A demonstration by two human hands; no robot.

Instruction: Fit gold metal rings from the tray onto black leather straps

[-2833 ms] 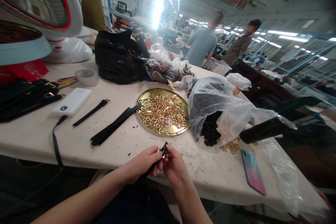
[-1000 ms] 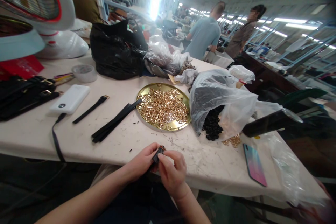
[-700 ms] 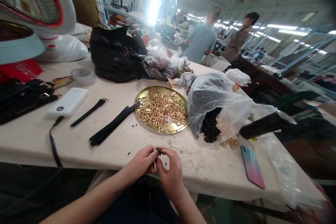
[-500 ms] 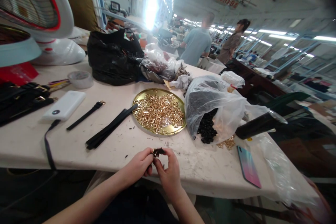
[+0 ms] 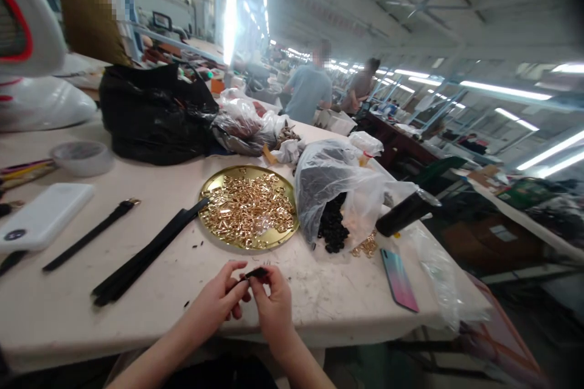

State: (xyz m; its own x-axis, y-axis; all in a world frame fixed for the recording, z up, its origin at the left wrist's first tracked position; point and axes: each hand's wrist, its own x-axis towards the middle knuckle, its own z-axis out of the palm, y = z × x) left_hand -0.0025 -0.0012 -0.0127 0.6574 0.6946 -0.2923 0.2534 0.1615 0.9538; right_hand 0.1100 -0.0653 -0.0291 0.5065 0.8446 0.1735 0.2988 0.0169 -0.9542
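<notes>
Near the table's front edge, a short black strap (image 5: 257, 273) is pinched between the fingers of my right hand (image 5: 275, 304). My left hand (image 5: 223, 295) touches the strap's left end, its thumb and forefinger closed on it. Whether a buckle sits between the fingers is too small to tell. Just beyond my hands stands a round gold tray (image 5: 274, 243) heaped with small gold buckles (image 5: 250, 206). A bundle of long black straps (image 5: 146, 255) leans on the tray's left rim. Further left lies one black strap with a gold buckle (image 5: 91, 234).
Right of the tray, a clear plastic bag (image 5: 314, 170) spills small black pieces (image 5: 333, 225). A phone (image 5: 399, 279) lies at the right. Behind are a black bag (image 5: 155, 115) and a tape roll (image 5: 82, 158). A white power bank (image 5: 45, 216) is at the left. Several people are beyond the table.
The view has shifted, so the tabletop things appear further left. My hands still hold the strap, now turned so its dark flat side shows, and my left forefinger has lifted. The gold glint between my fingers no longer shows.
</notes>
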